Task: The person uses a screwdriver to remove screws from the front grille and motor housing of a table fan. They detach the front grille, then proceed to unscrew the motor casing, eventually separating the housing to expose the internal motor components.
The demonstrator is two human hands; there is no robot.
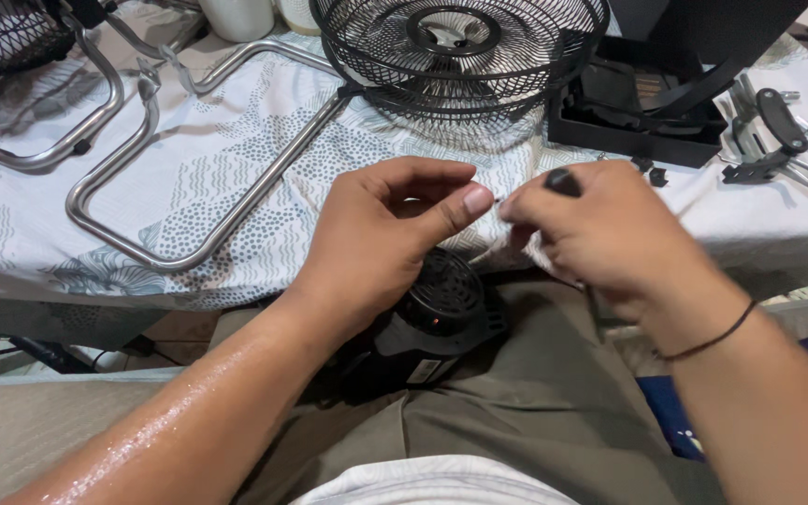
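The left hand [381, 238] and the right hand [600, 234] are meeting just above the person's lap, at the near edge of the worktop [236, 187]. The left fingers [465, 201] are curling in, thumb pressing toward the forefinger as if pinching something tiny; what sits between them is too small to tell, possibly a screw. The right hand is closing around a tool with a black handle [563, 180] (only its rounded end is showing above the knuckles), its fingertips almost touching the left thumb.

Below the hands, a black fan motor [441, 313] is resting on the person's lap, its vented round cap facing up, partly hidden by the left wrist.

On the patterned cloth covering the worktop, a black wire fan guard [460, 56] is lying beyond the hands, and a bent metal tube stand [142, 159] is stretching off to the left. To the right, a black plastic housing [638, 112] is sitting beside a folding set of hex keys [778, 136], with a few small black parts [652, 171] just behind the right hand.
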